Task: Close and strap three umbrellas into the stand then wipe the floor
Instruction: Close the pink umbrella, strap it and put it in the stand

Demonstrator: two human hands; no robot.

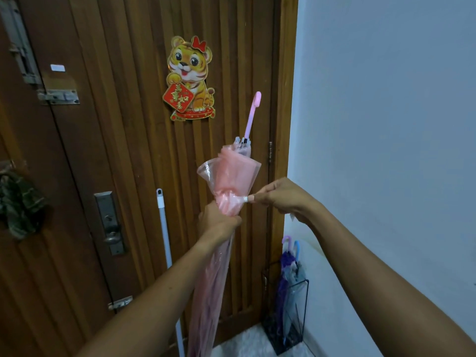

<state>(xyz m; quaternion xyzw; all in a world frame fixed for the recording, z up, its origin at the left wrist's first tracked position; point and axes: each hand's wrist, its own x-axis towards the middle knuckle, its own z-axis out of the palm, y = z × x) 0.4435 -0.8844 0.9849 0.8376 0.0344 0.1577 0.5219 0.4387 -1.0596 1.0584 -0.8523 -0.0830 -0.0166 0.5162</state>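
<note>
A folded pink see-through umbrella point(231, 176) stands upright in front of me, its pink hooked handle point(253, 112) pointing up. My left hand point(219, 222) grips the gathered canopy around its middle. My right hand point(280, 197) pinches the end of the umbrella's strap point(244, 198) and holds it out to the right. Low at the right, a black wire umbrella stand point(304, 313) holds a purple umbrella point(284, 264) and a blue-handled umbrella point(296, 249), both folded.
A brown wooden door point(128, 150) with a tiger decoration point(189, 78) and a metal lock plate point(110, 222) fills the view ahead. A white mop pole point(166, 248) leans against it. The white wall point(386, 124) is on the right. Pale floor point(244, 341) shows below.
</note>
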